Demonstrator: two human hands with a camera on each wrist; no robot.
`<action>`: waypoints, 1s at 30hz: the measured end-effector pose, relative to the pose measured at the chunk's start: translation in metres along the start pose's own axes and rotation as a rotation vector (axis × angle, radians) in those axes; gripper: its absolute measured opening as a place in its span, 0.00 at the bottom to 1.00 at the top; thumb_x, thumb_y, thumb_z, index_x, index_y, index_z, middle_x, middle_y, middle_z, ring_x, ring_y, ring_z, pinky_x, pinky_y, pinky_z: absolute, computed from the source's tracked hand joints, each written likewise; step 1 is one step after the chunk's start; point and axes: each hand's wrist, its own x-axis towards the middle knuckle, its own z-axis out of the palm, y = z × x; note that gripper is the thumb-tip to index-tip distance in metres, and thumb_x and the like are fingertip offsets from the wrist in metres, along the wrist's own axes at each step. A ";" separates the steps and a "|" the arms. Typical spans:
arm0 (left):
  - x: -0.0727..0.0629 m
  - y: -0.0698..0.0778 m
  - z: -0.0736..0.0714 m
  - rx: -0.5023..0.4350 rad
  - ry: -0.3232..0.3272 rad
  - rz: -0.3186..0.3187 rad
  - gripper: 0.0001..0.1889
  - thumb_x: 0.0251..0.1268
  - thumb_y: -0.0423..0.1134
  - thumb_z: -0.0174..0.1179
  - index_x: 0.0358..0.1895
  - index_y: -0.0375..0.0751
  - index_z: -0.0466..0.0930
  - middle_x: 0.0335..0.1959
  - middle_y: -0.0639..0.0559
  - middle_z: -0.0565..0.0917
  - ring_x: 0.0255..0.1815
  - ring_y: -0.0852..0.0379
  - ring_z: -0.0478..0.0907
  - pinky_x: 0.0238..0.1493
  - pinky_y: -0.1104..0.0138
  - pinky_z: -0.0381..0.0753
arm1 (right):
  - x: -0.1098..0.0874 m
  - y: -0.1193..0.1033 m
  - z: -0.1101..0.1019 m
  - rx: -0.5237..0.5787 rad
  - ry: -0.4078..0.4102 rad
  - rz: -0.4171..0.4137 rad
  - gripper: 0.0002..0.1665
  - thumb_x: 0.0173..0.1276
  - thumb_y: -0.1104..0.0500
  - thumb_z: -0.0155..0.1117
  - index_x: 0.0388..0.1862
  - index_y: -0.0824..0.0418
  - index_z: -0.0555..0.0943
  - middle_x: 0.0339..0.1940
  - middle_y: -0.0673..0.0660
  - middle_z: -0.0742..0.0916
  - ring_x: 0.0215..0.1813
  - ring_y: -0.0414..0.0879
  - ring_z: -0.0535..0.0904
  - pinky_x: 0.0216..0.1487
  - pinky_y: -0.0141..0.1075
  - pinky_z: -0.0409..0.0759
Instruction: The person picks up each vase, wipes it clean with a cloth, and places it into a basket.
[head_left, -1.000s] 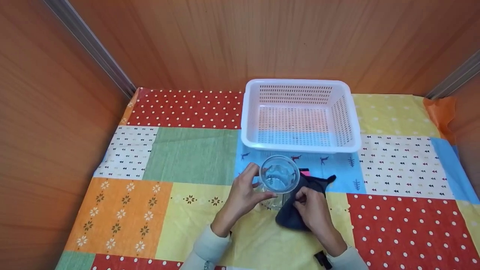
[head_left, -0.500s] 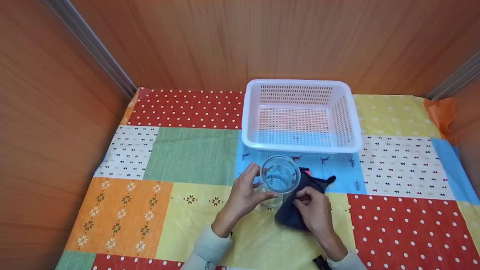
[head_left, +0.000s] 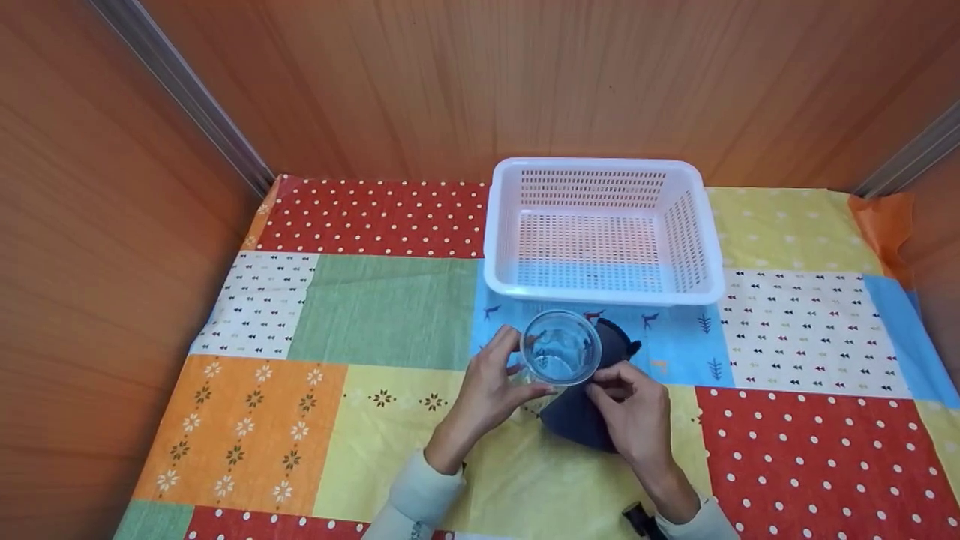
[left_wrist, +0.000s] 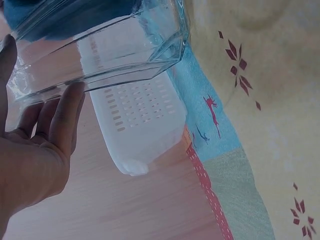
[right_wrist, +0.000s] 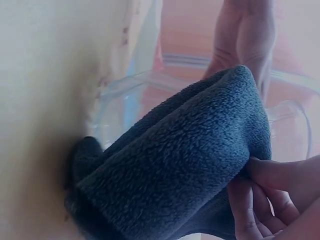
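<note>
In the head view my left hand [head_left: 487,394] grips a clear drinking glass [head_left: 561,352], thumb on the near side and fingers on the far side. The glass stands upright, its mouth facing up. Flat facets show on the lower wall of the glass [left_wrist: 132,70] in the left wrist view. Against its right side lies a dark blue-grey cloth [head_left: 581,421], pinched between thumb and fingers of my right hand [head_left: 637,412]. Close up in the right wrist view, the cloth [right_wrist: 175,160] has a fuzzy, towel-like pile, is folded over, and hides part of the glass.
Just beyond the glass stands a white plastic basket [head_left: 600,298] with slotted walls and nothing inside. A patchwork tablecloth [head_left: 390,307] covers the table. Wood-grain panels [head_left: 420,90] rise at the back and both sides.
The cloth's far end has shifted left and away around the glass, and its pink label is no longer visible. My right hand has moved slightly up with it; the left hand and glass stay put.
</note>
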 end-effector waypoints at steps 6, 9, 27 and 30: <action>0.001 0.000 0.001 0.012 0.007 0.019 0.34 0.51 0.38 0.84 0.62 0.42 0.77 0.55 0.44 0.81 0.58 0.49 0.83 0.50 0.50 0.91 | -0.001 -0.007 0.002 0.090 0.048 0.000 0.08 0.61 0.77 0.75 0.35 0.68 0.87 0.35 0.61 0.90 0.35 0.37 0.89 0.43 0.22 0.85; 0.001 0.001 0.001 0.007 0.001 0.013 0.36 0.52 0.38 0.84 0.64 0.41 0.77 0.56 0.44 0.81 0.58 0.49 0.83 0.51 0.48 0.90 | -0.003 -0.008 0.004 0.142 0.074 0.010 0.08 0.60 0.78 0.75 0.35 0.70 0.87 0.35 0.63 0.89 0.36 0.35 0.88 0.44 0.23 0.86; 0.001 0.000 0.001 0.005 0.002 0.015 0.36 0.52 0.40 0.84 0.65 0.43 0.76 0.56 0.49 0.80 0.59 0.50 0.82 0.51 0.49 0.90 | 0.000 -0.005 0.001 -0.030 0.036 -0.056 0.11 0.59 0.78 0.76 0.33 0.65 0.87 0.33 0.57 0.89 0.38 0.42 0.87 0.43 0.22 0.85; 0.000 -0.001 0.000 0.022 0.011 0.018 0.34 0.51 0.41 0.84 0.62 0.46 0.77 0.54 0.50 0.80 0.58 0.51 0.82 0.50 0.54 0.91 | 0.001 -0.003 0.000 -0.054 0.010 -0.059 0.11 0.59 0.77 0.76 0.33 0.65 0.86 0.34 0.59 0.89 0.37 0.46 0.89 0.42 0.21 0.85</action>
